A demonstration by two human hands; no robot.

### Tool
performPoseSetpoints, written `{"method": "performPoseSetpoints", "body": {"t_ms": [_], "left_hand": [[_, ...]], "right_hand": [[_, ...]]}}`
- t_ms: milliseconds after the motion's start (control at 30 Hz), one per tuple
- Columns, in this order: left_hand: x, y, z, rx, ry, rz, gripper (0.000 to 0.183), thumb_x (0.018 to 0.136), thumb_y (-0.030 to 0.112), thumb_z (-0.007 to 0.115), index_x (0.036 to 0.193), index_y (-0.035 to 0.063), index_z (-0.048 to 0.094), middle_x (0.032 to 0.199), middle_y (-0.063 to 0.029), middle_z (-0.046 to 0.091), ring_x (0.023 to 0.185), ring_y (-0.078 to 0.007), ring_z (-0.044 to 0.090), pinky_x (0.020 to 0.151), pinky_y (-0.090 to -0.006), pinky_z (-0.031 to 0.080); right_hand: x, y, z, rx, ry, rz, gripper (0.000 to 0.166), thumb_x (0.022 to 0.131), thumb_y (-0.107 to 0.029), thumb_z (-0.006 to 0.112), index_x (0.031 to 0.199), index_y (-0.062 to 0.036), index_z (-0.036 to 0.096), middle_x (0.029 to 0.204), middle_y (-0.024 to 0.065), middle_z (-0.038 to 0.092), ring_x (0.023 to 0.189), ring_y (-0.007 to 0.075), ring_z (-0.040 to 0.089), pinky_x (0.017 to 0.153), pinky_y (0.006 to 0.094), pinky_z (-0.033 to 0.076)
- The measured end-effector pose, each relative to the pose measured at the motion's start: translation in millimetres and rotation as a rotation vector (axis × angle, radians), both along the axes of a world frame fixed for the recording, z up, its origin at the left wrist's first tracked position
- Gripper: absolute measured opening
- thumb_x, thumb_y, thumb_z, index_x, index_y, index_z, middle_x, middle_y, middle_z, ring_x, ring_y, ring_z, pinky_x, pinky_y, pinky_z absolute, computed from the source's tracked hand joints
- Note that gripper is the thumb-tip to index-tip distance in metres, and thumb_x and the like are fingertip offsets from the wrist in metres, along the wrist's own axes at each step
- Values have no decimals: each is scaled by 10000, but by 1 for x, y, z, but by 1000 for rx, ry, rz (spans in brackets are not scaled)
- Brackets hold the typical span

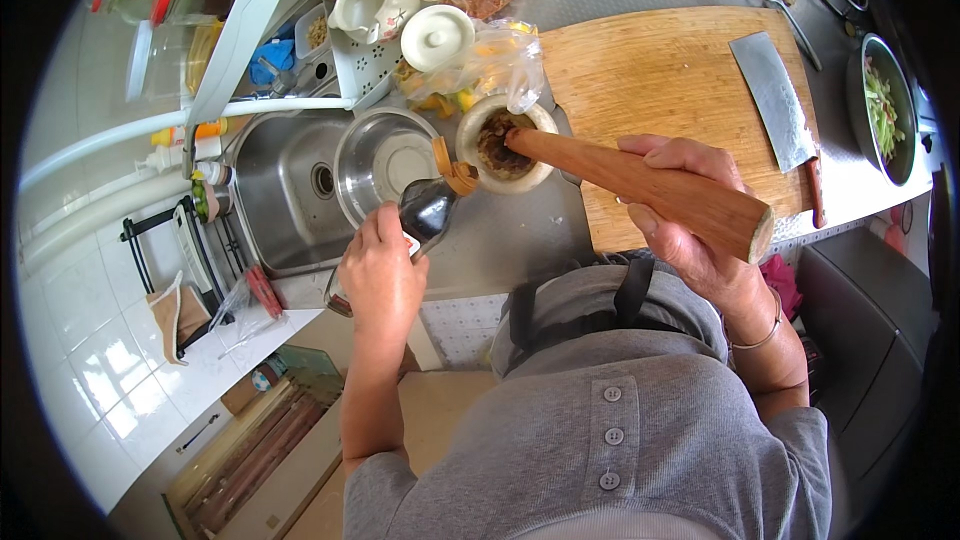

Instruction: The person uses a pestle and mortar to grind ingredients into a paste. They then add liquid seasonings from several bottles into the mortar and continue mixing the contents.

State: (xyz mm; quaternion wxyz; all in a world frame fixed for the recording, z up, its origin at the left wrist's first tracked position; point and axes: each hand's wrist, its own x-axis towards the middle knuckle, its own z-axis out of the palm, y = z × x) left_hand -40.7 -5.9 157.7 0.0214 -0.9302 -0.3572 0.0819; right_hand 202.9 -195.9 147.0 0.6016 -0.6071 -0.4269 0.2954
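My left hand is closed around a glass bottle of dark liquid, tilted with its flipped-up orange cap at the rim of a stone mortar. Dark brown mash lies inside the mortar. A thick wooden pestle rests its narrow tip in the mortar and slants towards me; my right hand grips its wide end, above the edge of the wooden cutting board. Whether liquid is flowing from the bottle cannot be told.
A cleaver lies on the board's right part. A bowl of sliced green vegetables stands beyond it. Left of the mortar are a metal basin and the sink. A white lid, a ceramic jar and plastic bags crowd behind the mortar.
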Motion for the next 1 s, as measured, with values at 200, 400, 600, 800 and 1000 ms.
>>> {"method": "performPoseSetpoints", "body": {"t_ms": [200,400,600,800,1000], "left_hand": [[2,0,2,23,8,-20,629,553,47,795,1109,39,501,1014,-149,631,874,-320,660,743,-386,550],[2,0,1,-5,-31,11,628,566,67,798,1120,51,504,1003,-148,644,872,-324,662,722,-401,548],[2,-8,0,-198,-151,212,636,592,126,800,1155,60,513,936,-169,665,791,-356,667,684,-434,535],[-9,-14,-1,-336,-379,278,648,622,150,805,1185,43,502,929,-184,676,801,-332,686,709,-400,542],[-19,-24,-6,-560,-734,406,635,620,114,819,1160,27,497,907,-123,690,796,-198,688,730,-323,539]], "right_hand": [[0,-2,-4,13,-25,-2,393,856,-92,667,1159,3,436,1150,240,557,1092,283,581,841,367,532],[-1,-1,0,2,-10,-3,376,858,-57,647,1162,-1,434,1181,249,551,1066,274,596,834,360,534],[-1,-3,-4,54,16,-5,371,850,34,608,1170,13,422,1182,257,549,1034,263,606,812,346,539],[-4,3,6,13,-35,-36,384,844,-31,647,1174,6,455,1135,203,592,1003,240,626,815,333,540],[-7,30,14,-65,-199,25,356,843,-34,677,1159,-15,514,1203,169,589,1042,207,626,870,316,514]]}}
